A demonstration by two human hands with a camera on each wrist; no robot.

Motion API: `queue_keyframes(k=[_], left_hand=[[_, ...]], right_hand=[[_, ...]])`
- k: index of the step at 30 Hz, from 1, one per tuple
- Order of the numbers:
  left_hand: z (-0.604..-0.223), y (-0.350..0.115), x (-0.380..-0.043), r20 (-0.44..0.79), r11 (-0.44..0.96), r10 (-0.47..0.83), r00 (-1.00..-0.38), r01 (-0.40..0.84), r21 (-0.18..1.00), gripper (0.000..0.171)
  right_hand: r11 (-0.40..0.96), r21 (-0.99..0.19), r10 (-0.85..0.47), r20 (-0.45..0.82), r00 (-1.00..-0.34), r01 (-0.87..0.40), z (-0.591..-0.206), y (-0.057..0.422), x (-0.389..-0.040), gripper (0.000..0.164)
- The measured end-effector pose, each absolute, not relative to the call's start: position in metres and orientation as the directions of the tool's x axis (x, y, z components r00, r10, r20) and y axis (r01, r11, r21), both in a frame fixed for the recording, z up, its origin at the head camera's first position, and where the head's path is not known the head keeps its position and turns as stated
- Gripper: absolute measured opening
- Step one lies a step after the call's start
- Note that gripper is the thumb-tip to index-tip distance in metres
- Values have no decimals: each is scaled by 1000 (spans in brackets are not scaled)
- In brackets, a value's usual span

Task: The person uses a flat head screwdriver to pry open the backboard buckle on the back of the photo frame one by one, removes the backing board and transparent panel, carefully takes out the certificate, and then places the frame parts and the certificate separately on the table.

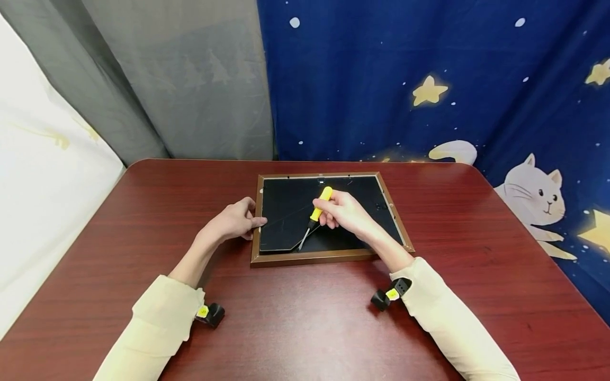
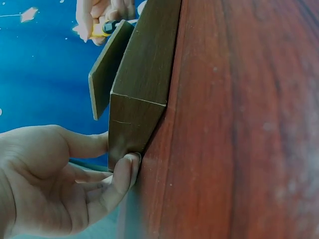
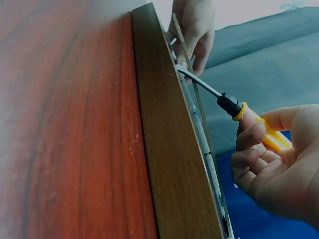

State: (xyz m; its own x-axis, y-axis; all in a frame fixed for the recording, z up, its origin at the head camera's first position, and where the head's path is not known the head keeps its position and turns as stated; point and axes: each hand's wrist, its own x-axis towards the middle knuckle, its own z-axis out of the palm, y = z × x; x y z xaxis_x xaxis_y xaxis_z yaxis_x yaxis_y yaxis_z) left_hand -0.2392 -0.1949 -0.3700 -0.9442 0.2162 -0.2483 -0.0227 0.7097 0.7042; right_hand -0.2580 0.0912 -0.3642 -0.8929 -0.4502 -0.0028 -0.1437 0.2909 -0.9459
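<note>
A brown wooden picture frame [image 1: 314, 258] lies back side up on the table, its black backing board [image 1: 286, 211] facing me. My left hand [image 1: 238, 218] grips the frame's left side, thumb on top and fingers against the outer edge. In my right hand [image 1: 345, 211] is a screwdriver [image 1: 320, 207] with a yellow handle and black collar. Its metal shaft slants down to the inner side of the frame's near rail. Seen from the left wrist, a corner of the backing board [image 2: 107, 74] stands raised above the frame. The right wrist view shows the screwdriver tip [image 3: 182, 69] at the rail beside that board.
The reddish-brown table [image 1: 305, 328] extends around the frame on all sides. Behind it hang a grey curtain [image 1: 190, 79] and a blue curtain [image 1: 352, 79] with stars and a cat. Small metal tabs and a hanger [image 1: 321, 181] sit along the frame's far side.
</note>
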Motion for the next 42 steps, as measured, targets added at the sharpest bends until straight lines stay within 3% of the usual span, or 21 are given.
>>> queue_keyframes(k=[11,24,34,42], left_hand=[[-366,-193,-236,-269,742,216,-939,-22,671,68],[-368,-188,-236,-277,722,187,-943,-59,689,66],[-367,-188,-236,-285,747,171,-943,-65,662,63],[-366,-187,-236,-300,746,162,-940,-83,661,63]], right_hand=[[280,-953,-473,-34,-880,-113,-368,84,-266,25],[250,-961,-504,-25,-864,-118,-375,82,-267,23],[417,-812,-543,137,-829,-407,-355,77,-250,24],[446,-674,-594,270,-758,-589,-341,75,-226,19]])
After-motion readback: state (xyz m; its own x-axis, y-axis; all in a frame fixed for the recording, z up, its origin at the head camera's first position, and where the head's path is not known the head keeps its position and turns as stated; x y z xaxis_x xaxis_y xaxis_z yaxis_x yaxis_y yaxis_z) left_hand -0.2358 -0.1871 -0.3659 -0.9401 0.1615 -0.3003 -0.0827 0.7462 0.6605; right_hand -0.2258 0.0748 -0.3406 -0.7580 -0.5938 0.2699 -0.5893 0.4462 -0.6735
